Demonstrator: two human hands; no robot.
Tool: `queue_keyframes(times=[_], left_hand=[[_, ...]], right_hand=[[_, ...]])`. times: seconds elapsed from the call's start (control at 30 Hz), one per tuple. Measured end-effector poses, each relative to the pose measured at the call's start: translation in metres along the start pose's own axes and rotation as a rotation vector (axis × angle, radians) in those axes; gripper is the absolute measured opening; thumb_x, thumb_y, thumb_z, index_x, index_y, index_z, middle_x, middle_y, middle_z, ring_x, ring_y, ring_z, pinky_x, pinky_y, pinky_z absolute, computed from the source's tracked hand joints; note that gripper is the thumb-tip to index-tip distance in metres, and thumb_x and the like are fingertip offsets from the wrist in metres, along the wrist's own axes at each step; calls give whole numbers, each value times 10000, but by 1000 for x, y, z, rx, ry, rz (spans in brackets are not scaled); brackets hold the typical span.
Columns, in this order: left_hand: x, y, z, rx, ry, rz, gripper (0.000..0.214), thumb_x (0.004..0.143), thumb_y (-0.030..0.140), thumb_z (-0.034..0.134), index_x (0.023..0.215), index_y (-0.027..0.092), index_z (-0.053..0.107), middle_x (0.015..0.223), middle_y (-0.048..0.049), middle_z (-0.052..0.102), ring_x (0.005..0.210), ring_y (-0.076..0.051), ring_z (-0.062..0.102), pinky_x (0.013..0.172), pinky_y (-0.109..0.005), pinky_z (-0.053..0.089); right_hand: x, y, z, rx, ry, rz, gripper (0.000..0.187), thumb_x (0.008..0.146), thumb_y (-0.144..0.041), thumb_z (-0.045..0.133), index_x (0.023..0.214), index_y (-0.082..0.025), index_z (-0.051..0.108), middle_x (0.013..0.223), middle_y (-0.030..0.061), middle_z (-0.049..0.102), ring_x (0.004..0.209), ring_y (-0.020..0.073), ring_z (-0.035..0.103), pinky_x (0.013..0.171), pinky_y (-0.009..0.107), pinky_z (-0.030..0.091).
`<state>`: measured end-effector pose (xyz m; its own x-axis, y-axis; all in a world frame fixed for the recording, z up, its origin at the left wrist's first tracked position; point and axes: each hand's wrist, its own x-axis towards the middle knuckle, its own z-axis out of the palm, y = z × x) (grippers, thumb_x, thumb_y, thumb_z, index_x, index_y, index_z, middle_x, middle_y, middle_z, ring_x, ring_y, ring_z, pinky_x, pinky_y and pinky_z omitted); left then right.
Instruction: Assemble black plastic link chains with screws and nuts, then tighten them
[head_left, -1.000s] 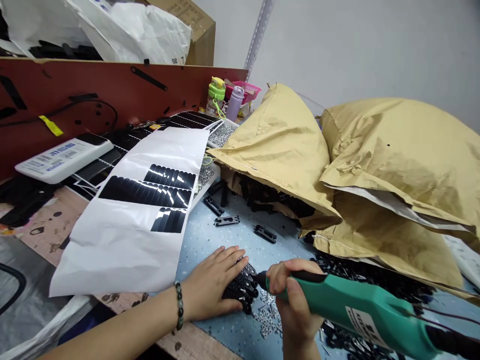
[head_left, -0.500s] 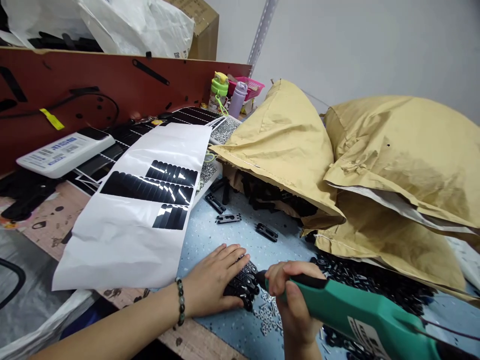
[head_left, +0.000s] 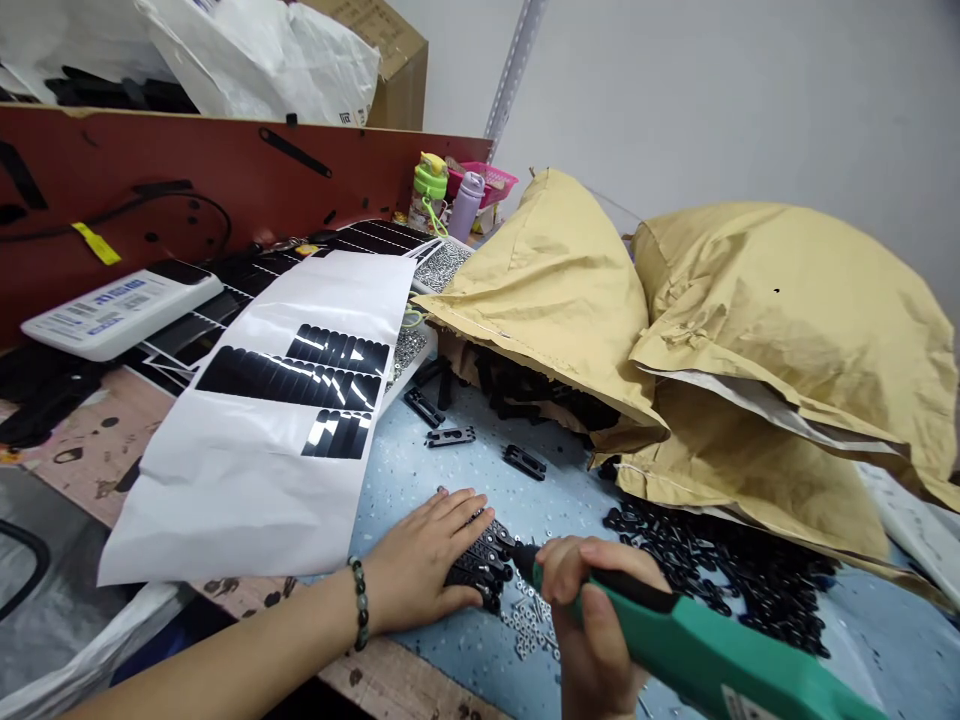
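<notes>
My left hand (head_left: pixel 424 555) lies over a stack of black plastic parts (head_left: pixel 480 570), pressing them against the blue speckled mat (head_left: pixel 420 480). My right hand (head_left: pixel 592 620) grips a green electric screwdriver (head_left: pixel 712 655). Its dark tip touches the right end of the black stack. Just below that tip lies a scatter of small metal fasteners (head_left: pixel 529 620). A bracelet of dark beads (head_left: pixel 358 603) circles my left wrist. The point where the tip meets the parts is partly hidden by my right fingers.
A heap of black parts (head_left: pixel 712 565) lies to the right, beneath bulging kraft paper bags (head_left: pixel 772 340). Several loose black parts (head_left: pixel 450 436) sit on the mat. A white sheet with black strips (head_left: pixel 247 500) lies left, beside a white device (head_left: pixel 120 315) and red board (head_left: pixel 225 170).
The view has shifted slightly, and more of the black heap shows on the right. Both hands stay on the stack, with the screwdriver's body now angled a little differently.
</notes>
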<state>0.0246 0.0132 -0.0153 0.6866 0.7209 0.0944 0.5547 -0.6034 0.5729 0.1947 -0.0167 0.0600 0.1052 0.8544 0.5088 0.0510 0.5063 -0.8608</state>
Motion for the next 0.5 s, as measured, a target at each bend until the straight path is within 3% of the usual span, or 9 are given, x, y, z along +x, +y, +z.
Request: queue_keyframes(times=[0.2,0.5], left_hand=[[0,2,3,51,-23,-13,790,853,485,590,1482,218,194,1559,-64,166,1430,-268,110,1152,-481,153],[0,1,3,-22,-4,-8,810,817,441,649,1473,196,242,1523,-102,286,1404,-286,207,1137,-460,238]], right_hand=[[7,-5,1,62,31,28,105,889,-262,499,978,-218,535,578,-70,492,485,110,494,586,311,450],[-1,3,-1,94,-32,65,87,896,-287,527,960,-229,531,585,-73,506,496,107,495,602,308,451]])
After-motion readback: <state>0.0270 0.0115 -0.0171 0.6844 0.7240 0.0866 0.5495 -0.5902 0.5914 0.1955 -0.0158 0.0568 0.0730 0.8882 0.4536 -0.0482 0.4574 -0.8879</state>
